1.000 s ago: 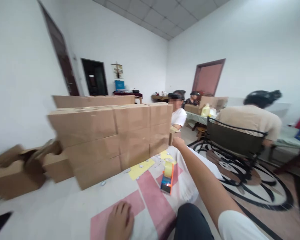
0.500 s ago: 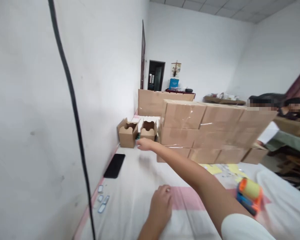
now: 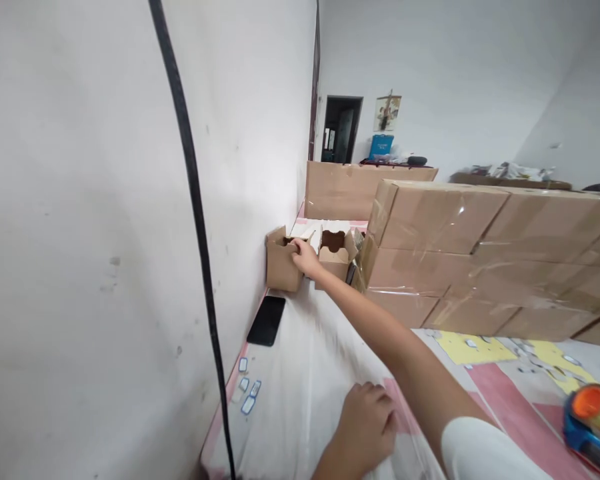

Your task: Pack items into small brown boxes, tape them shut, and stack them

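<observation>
An open box [image 3: 283,272], just left of the right hand [image 3: 305,258], is pinched by it at the rim; nothing is held by the loosely curled left hand [image 3: 365,427]. Light, stiff cardboard may be expected, best gripped by a side.

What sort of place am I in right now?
Probably a home-like room doubling as a packing space: stacked, taped cardboard boxes and a tape dispenser share the cloth-covered surface, while a picture scroll hangs beyond.
</observation>
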`<action>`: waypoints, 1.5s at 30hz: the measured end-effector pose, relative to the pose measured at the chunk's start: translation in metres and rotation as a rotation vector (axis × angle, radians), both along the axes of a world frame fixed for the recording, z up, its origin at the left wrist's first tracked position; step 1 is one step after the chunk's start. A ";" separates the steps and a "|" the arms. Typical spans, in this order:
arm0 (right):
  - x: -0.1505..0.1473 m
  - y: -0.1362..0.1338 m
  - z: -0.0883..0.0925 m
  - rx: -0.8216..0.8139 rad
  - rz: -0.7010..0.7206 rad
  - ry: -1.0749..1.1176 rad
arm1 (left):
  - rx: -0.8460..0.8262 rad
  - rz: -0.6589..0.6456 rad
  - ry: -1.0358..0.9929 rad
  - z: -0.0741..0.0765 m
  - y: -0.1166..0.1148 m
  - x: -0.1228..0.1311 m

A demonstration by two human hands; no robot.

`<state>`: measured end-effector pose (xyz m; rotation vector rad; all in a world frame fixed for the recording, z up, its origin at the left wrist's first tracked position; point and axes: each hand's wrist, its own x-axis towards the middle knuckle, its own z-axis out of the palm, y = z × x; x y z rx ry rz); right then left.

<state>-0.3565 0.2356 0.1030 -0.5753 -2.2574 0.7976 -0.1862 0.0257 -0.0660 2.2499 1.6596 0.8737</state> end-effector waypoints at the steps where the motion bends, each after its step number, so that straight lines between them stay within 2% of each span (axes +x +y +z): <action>1: 0.017 -0.006 0.004 0.021 0.026 0.030 | 0.017 -0.005 0.008 0.003 -0.002 0.000; 4: 0.100 -0.028 0.012 0.057 0.133 0.072 | 0.152 -0.031 -0.010 0.023 -0.013 0.005; 7: 0.217 -0.049 0.006 -0.142 0.070 0.112 | 0.479 -0.038 -0.014 0.052 -0.035 0.010; 10: 0.332 -0.060 -0.020 -0.088 0.023 0.288 | 0.948 0.023 -0.035 0.077 -0.061 0.009; 11: 0.364 -0.062 -0.031 -0.100 -0.021 0.320 | 1.056 0.078 -0.057 0.083 -0.068 0.006; 12: 0.390 -0.064 -0.041 -0.112 -0.051 0.353 | 1.104 0.151 -0.076 0.088 -0.072 0.003; 14: 0.424 -0.067 -0.058 -0.159 -0.097 0.370 | 1.063 0.299 -0.090 0.096 -0.073 -0.002; 16: 0.437 -0.070 -0.066 -0.205 -0.082 0.368 | 0.897 0.365 -0.003 0.101 -0.066 -0.001; 18: 0.439 -0.070 -0.066 -0.238 -0.059 0.386 | 0.757 0.373 0.139 0.104 -0.056 0.006; 20: 0.441 -0.069 -0.065 -0.284 -0.110 0.441 | 0.790 0.395 0.241 0.102 -0.048 0.019; 22: 0.447 -0.066 -0.064 -0.376 -0.215 0.486 | 0.916 0.366 0.281 0.098 -0.045 0.035; 24: 0.458 -0.064 -0.065 -0.476 -0.271 0.515 | 0.971 0.263 0.303 0.093 -0.044 0.050; 25: 0.465 -0.063 -0.065 -0.510 -0.270 0.525 | 0.947 0.197 0.305 0.092 -0.043 0.056; 29: 0.487 -0.063 -0.061 -0.555 -0.230 0.452 | 0.676 -0.204 0.232 0.090 -0.040 0.072; 31: 0.493 -0.066 -0.059 -0.571 -0.241 0.353 | 0.638 -0.319 0.138 0.090 -0.039 0.073; 32: 0.495 -0.068 -0.058 -0.583 -0.245 0.316 | 0.675 -0.285 0.075 0.090 -0.038 0.071; 34: 0.498 -0.071 -0.059 -0.610 -0.245 0.284 | 0.695 -0.049 -0.084 0.091 -0.033 0.063; 36: 0.500 -0.073 -0.063 -0.622 -0.232 0.268 | 0.533 0.166 -0.206 0.094 -0.024 0.048; 37: 0.501 -0.072 -0.066 -0.623 -0.222 0.259 | 0.405 0.200 -0.225 0.097 -0.018 0.039; 38: 0.501 -0.072 -0.069 -0.629 -0.203 0.250 | 0.283 0.171 -0.208 0.100 -0.012 0.029; 41: 0.499 -0.070 -0.081 -0.699 -0.122 0.265 | 0.084 -0.027 -0.043 0.107 0.002 0.006; 43: 0.495 -0.071 -0.088 -0.770 -0.100 0.345 | 0.068 0.036 0.096 0.108 0.006 0.003; 45: 0.489 -0.075 -0.091 -0.860 -0.126 0.442 | 0.132 0.211 0.238 0.105 0.005 0.006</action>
